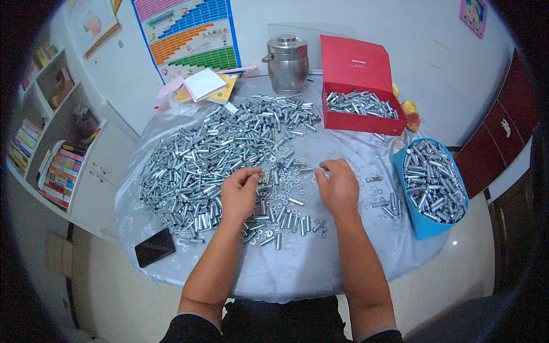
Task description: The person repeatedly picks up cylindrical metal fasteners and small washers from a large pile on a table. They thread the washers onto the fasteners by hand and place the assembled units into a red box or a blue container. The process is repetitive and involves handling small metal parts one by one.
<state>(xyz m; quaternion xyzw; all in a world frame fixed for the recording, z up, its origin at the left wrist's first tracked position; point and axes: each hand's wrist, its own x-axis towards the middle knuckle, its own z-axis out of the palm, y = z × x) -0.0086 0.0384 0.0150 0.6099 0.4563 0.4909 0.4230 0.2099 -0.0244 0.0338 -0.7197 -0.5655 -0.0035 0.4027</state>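
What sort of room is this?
Likely a room in a home: the white bookcase, colourful wall chart and table covered in shiny cloth suggest so.

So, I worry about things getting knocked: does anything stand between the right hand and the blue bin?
Only low things: a single metal piece and a small cluster of metal parts on the tablecloth between the right hand and the blue bin. Nothing tall shows there.

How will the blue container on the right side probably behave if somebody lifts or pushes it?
The blue container is probably heavy for its size, because metal pieces fill it. These may spill if it tilts, since its top is open. It seems close to the edge of the table, so an outward push could tip it.
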